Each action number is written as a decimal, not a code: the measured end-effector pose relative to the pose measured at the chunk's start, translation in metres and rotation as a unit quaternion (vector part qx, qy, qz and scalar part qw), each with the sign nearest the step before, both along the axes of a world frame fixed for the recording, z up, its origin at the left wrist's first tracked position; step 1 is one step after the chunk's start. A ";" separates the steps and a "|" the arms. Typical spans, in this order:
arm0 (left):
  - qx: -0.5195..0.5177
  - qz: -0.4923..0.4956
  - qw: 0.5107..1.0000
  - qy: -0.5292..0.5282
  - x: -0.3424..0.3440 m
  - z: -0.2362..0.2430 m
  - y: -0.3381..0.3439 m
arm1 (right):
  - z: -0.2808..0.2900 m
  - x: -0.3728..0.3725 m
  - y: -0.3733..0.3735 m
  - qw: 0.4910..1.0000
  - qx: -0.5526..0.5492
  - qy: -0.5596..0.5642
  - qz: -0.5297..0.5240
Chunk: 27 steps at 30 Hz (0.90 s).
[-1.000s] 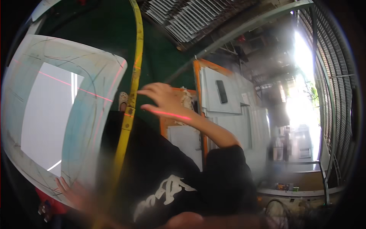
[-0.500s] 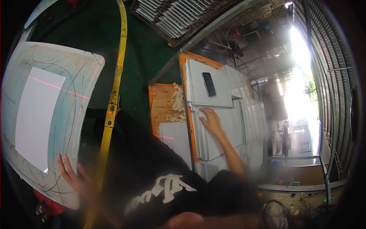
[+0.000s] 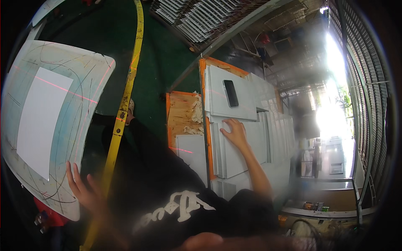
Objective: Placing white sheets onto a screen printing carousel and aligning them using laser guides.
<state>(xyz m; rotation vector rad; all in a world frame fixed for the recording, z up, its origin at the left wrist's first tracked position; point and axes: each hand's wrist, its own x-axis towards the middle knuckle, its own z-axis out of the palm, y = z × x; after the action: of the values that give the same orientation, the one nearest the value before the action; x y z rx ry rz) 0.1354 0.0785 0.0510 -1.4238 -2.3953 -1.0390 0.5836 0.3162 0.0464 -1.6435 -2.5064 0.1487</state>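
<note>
A rounded pale board (image 3: 63, 129), scribbled with dark lines, stands at the left with a white rectangular sheet (image 3: 42, 121) lying on it. My left hand (image 3: 86, 188) is at the board's near right edge, fingers stretched apart and nothing held; I cannot tell whether the fingertips touch the board. To the right, stacked white panels (image 3: 234, 157) fill a rack. My right hand (image 3: 237, 133) rests on the top panel of the nearer stack, close to its far edge, with fingers out and thumb apart. Beyond it a dark phone (image 3: 230, 93) lies on another white panel.
A yellow bar (image 3: 126, 92) runs lengthwise between the board and my legs. Red laser lines cross the board. Lower down, a wooden shelf (image 3: 180, 115) with an orange edge holds crumpled scraps (image 3: 196, 111) and a white panel. At the top stands a rack of white slats (image 3: 205, 21).
The view has shifted slightly. My right hand has slid a little to the right over the panel. My left hand stays by the board's edge, barely moved.
</note>
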 end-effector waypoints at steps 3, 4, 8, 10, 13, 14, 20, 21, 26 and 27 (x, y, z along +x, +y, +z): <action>0.006 -0.012 1.000 0.002 0.001 0.000 0.005 | 0.003 0.000 0.000 1.000 0.001 0.005 -0.006; 0.009 -0.018 1.000 0.002 0.001 -0.001 0.006 | 0.003 -0.001 0.001 1.000 0.006 0.014 -0.007; -0.006 -0.018 1.000 0.001 0.004 0.000 0.010 | -0.004 0.000 0.011 0.998 0.050 -0.001 0.046; -0.006 -0.020 1.000 0.000 0.003 -0.001 0.011 | -0.019 0.004 0.015 0.994 0.060 0.053 0.070; -0.011 -0.023 1.000 -0.006 0.005 -0.002 0.014 | -0.030 0.006 0.020 0.989 0.024 0.125 0.075; -0.012 -0.025 1.000 -0.009 0.005 -0.003 0.015 | -0.031 0.008 0.019 0.988 0.032 0.126 0.084; -0.032 -0.026 0.999 -0.001 0.014 -0.004 0.024 | -0.031 -0.009 0.016 0.986 0.016 0.142 0.088; -0.035 -0.029 0.999 -0.002 0.016 -0.004 0.025 | -0.030 -0.017 0.014 0.986 0.013 0.142 0.085; -0.017 -0.039 0.999 0.001 0.018 0.000 0.031 | -0.034 -0.046 0.021 0.983 0.014 0.158 0.091; -0.018 -0.040 0.999 0.002 0.019 0.001 0.031 | -0.034 -0.048 0.021 0.982 0.018 0.167 0.090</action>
<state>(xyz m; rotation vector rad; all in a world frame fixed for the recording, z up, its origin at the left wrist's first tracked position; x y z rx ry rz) 0.1541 0.1092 0.0516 -1.5432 -2.3854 -1.0142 0.5356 0.3372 0.0121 -1.2530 -2.3763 0.3649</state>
